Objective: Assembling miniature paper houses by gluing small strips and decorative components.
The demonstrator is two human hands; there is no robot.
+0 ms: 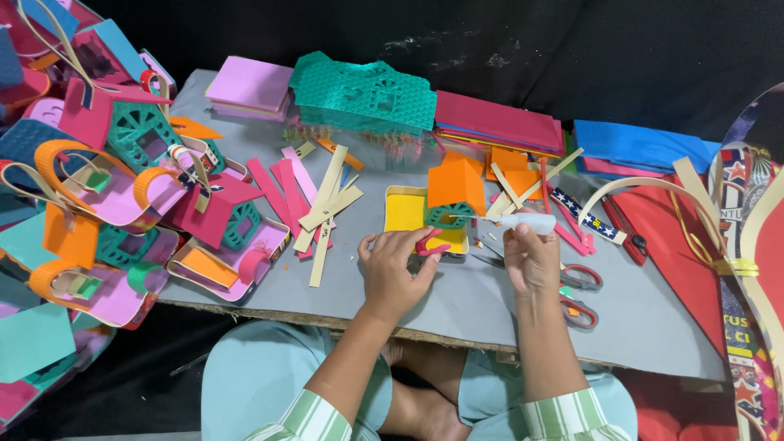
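From the head camera, the left hand [394,269] pinches a small curved pink foam piece [430,243] beside the yellow tray [403,211] under an orange-roofed teal paper house [454,192], and the right hand [531,260] clasps a white glue bottle [527,222] pointing its nozzle leftward. Squeezing too hard could flood glue onto fingers or the grey board [457,306].

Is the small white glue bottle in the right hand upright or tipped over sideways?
Tipped sideways: the small white glue bottle lies roughly level in the right hand, its thin nozzle pointing left toward the orange-roofed paper house.
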